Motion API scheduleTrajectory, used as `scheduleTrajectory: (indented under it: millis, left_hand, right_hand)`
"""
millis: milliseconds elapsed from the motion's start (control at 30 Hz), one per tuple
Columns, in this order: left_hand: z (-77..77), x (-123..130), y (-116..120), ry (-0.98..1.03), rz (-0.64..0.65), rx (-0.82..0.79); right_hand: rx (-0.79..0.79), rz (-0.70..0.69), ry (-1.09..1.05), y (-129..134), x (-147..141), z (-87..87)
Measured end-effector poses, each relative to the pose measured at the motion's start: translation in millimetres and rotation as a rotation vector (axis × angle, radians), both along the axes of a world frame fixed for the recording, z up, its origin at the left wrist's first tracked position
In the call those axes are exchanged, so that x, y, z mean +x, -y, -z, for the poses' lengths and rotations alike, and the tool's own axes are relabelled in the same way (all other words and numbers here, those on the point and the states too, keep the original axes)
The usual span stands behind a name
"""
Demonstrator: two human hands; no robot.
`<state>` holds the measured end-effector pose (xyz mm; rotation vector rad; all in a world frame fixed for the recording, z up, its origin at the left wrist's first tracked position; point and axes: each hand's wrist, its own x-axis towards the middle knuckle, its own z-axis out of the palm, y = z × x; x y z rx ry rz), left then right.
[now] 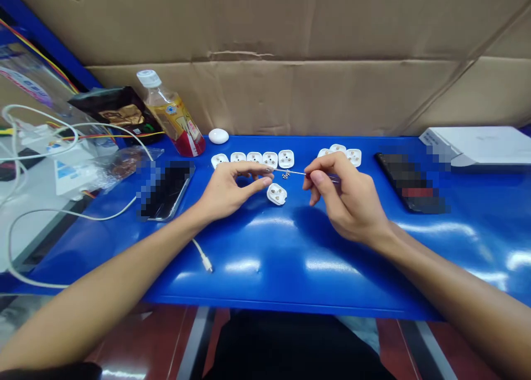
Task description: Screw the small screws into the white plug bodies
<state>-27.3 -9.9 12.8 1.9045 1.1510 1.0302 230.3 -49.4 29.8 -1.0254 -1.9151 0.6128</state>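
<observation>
Blue bench edge (290, 308) well below right hand (348, 197) pinching metal pin (290, 172); left hand (228, 189) half-open near white plug (276, 194).

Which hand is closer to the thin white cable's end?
Left. The left hand sits just beyond the thin white cable end; the right hand is much farther off, to its right.

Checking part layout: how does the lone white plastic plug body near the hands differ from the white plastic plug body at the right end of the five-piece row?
The lone plug body lies nearer the front of the blue table; the end plug body sits farther back. The lone plug body stands apart; the end plug body sits close beside its neighbour. The lone plug body is turned askew; the end plug body lines up with the row. Both are white and round-cornered.
</observation>
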Motion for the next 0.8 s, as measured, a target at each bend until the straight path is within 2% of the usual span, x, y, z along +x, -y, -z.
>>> scheduleTrajectory:
  millis: [133, 300, 567, 800]
  left_hand:
    - [-1.4, 0.3, 0.8, 0.087, -0.02, -0.039]
    - [-1.2, -0.5, 0.9, 0.064, -0.055, 0.038]
    - [-0.4, -0.8, 2.9, -0.003, -0.018, 0.197]
    - [-1.2, -0.1, 2.5, 0.002, 0.029, 0.196]
  right_hand:
    - [0.01, -0.016, -0.017, 3.1, -0.9, -2.2]
    - [0.023, -0.008, -0.005, 3.8, 0.7, -5.7]
    - [0.091, -0.002, 0.026, 3.1, 2.7, -7.8]
    - [0.109, -0.026, 0.055, 2.9, 4.2, -10.0]
